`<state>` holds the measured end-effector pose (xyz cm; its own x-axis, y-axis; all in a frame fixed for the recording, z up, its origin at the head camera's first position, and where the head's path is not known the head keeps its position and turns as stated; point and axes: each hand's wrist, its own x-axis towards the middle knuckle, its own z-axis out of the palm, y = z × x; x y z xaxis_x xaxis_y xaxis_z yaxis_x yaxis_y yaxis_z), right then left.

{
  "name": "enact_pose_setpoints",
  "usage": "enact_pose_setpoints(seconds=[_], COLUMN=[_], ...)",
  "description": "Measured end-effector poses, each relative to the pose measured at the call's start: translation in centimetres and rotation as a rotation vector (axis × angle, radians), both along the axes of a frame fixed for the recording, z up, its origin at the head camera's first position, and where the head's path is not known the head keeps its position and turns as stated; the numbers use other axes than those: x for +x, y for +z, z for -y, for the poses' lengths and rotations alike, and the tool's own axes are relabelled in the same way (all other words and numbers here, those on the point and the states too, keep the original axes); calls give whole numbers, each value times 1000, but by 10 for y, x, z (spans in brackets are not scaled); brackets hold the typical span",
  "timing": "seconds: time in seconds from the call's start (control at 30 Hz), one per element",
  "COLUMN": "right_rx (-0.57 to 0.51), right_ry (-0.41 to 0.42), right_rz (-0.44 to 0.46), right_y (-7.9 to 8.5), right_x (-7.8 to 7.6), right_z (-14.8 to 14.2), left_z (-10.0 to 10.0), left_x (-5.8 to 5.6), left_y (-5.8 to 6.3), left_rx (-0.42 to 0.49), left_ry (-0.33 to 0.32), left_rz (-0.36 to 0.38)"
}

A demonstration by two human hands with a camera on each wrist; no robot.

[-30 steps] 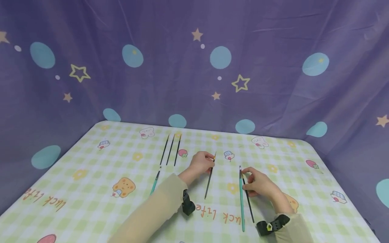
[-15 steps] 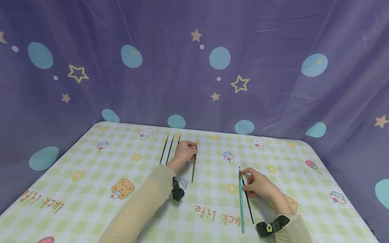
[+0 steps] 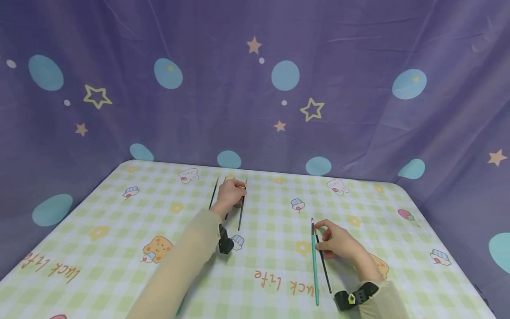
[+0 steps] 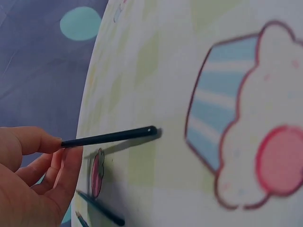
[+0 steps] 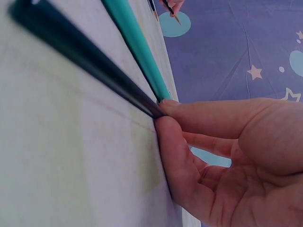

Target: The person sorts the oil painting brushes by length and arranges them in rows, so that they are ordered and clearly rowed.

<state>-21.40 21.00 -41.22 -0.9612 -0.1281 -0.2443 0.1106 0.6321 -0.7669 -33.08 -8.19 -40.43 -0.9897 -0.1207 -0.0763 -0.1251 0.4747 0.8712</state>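
My left hand [image 3: 231, 193] pinches a thin black paintbrush [image 3: 241, 212] between thumb and fingers, bristles pointing away. In the left wrist view that brush's handle [image 4: 111, 138] lies just over the cloth, its shadow close beneath. Left of it lie more black paintbrushes [image 3: 214, 193], partly hidden by the hand. My right hand [image 3: 338, 241] pinches another black paintbrush [image 3: 324, 268] near its bristle end. A teal paintbrush [image 3: 315, 270] lies right beside that one, and the right wrist view shows the thumb at the teal handle [image 5: 137, 45].
A checked tablecloth [image 3: 275, 248] with printed cartoons covers the table. Behind stands a purple curtain [image 3: 223, 115] with stars and blue spots. Part of another teal paintbrush [image 3: 180, 305] shows beside the left sleeve [image 3: 179, 261].
My left hand has carried its black paintbrush leftward and away from me, up to the row of black paintbrushes. The right hand has stayed in place on its brush.
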Motion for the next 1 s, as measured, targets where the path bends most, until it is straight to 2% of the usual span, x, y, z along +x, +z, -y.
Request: enact_pose_setpoints(seconds=[0.13,0.27,0.37,0.57,0.83,1.0], right_rx=[6,12,11,13,24,32], right_ry=[-9,-11,-17,-17,-14,-23], right_rz=[6,4,1,3,10,6], right_y=[0,-1,-1,-1,-1,-1], right_x=[0,-1,-1,-1,-1,-2], right_z=[0,0,0,0,2,2], left_z=[4,6,7,7,5,1], left_x=[-3,-6,-9,-13,-11,-10], left_y=[1,3,2,-2,-2,1], left_rx=[-1,-57,-126,-160,-244,-294], left_ry=[37,68,68,57,82,89], left_rz=[15,13,-9,-9,0,-20])
